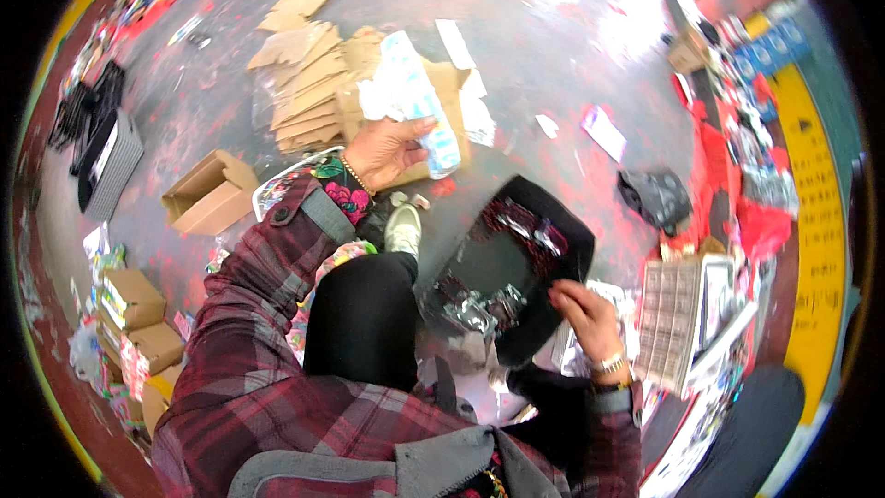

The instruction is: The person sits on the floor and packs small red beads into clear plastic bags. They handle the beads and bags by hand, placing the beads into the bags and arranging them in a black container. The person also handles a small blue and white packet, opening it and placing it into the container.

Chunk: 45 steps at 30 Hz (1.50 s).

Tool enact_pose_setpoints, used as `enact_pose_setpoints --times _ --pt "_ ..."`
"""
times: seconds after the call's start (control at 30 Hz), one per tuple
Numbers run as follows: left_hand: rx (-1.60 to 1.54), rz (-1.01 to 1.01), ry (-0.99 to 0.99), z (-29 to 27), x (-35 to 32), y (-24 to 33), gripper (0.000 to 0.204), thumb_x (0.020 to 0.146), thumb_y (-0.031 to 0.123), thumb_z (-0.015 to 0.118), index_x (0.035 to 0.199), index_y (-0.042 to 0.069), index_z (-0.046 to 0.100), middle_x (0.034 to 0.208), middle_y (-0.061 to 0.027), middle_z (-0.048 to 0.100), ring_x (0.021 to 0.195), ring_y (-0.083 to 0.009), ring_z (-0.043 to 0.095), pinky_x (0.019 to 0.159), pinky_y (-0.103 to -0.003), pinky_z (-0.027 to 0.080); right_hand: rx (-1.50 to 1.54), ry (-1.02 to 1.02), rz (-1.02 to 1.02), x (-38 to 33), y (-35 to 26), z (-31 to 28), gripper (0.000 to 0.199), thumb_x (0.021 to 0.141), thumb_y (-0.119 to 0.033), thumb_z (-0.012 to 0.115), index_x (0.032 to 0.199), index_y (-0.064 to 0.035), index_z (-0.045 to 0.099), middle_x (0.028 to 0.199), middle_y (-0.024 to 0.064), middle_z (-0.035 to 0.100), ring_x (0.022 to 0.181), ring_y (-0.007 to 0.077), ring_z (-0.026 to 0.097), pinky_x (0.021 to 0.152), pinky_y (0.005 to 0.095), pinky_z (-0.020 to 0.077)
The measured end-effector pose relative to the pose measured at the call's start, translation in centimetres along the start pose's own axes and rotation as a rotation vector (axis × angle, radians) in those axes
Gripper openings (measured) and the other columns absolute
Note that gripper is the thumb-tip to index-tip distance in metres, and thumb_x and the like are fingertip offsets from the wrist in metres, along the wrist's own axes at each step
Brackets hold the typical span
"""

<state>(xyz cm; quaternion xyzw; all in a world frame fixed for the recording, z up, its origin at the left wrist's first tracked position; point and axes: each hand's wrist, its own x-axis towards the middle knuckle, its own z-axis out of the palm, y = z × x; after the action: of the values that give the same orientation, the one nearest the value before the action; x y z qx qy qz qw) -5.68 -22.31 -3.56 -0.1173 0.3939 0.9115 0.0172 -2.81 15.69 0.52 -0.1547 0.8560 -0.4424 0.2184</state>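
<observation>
1. Two hands work over a floor (553, 46) strewn with flattened cardboard (309, 83).
2. Left hand (387, 152), fingers closed, grips a white-and-blue plastic packet (415, 97) held out ahead.
3. Right hand (585, 314) pinches the rim of an open black bag (516, 258), low at the knees.
4. Likely best: keep the bag mouth wide and bring the packet squarely over it.

Head-worn fisheye, steeply downward, close.

White-blue packet (417, 97) above flattened brown cartons (309, 83)
</observation>
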Motion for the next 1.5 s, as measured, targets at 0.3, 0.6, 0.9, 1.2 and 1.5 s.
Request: enact_pose_setpoints --times 0.3,0.6,0.9,1.2,1.5 --pt "0.309 -0.233 -0.401 22.2 -9.1 -10.0 0.027 0.081 0.014 0.062 0.105 0.003 0.055 0.093 -0.0043 0.062 0.077 -0.0107 0.06 0.061 -0.023 0.051 0.884 0.129 -0.1 -5.6 -1.2 -4.2 0.029 0.083 -0.015 0.06 0.109 -0.0022 0.055 0.096 0.0025 0.059 0.082 0.009 0.054 0.067 0.021 0.0428" --pt "0.167 -0.451 -0.442 27.6 -10.4 -20.6 0.022 0.084 0.015 0.059 0.1 -0.001 0.058 0.088 -0.005 0.063 0.073 -0.0101 0.06 0.059 -0.022 0.05 1.078 0.275 0.047 -10.9 6.1 -9.6 0.006 0.079 -0.008 0.064 0.082 -0.0037 0.062 0.067 0.0003 0.06 0.052 0.0065 0.053 0.045 0.0166 0.0395" --pt "0.177 -0.515 -0.492 28.9 -7.0 -23.2 0.018 0.085 0.01 0.057 0.099 -0.002 0.058 0.089 -0.0064 0.063 0.073 -0.0104 0.061 0.06 -0.021 0.05 1.067 0.37 0.17 -11.2 8.4 -11.5 0.007 0.079 -0.007 0.063 0.083 -0.003 0.06 0.065 0.0011 0.059 0.052 0.0066 0.054 0.044 0.0157 0.0392" --pt "0.224 -0.507 -0.505 27.8 -5.7 -22.9 0.021 0.083 0.009 0.057 0.103 0.001 0.055 0.088 -0.0069 0.063 0.076 -0.0124 0.062 0.059 -0.021 0.05 0.847 0.245 0.084 -9.2 8.6 -11.4 0.006 0.081 -0.01 0.061 0.081 -0.0046 0.059 0.067 -0.0019 0.057 0.056 0.0045 0.051 0.05 0.0152 0.0369" --pt "0.257 -0.425 -0.374 27.5 -6.6 -22.5 0.017 0.082 0.012 0.06 0.095 0.002 0.058 0.084 -0.0041 0.063 0.067 -0.0097 0.06 0.058 -0.02 0.048 0.946 0.17 0.164 -8.7 7.4 -10.1 0.014 0.083 -0.015 0.061 0.088 -0.0029 0.058 0.074 -0.0007 0.058 0.06 0.0052 0.053 0.051 0.0172 0.043"
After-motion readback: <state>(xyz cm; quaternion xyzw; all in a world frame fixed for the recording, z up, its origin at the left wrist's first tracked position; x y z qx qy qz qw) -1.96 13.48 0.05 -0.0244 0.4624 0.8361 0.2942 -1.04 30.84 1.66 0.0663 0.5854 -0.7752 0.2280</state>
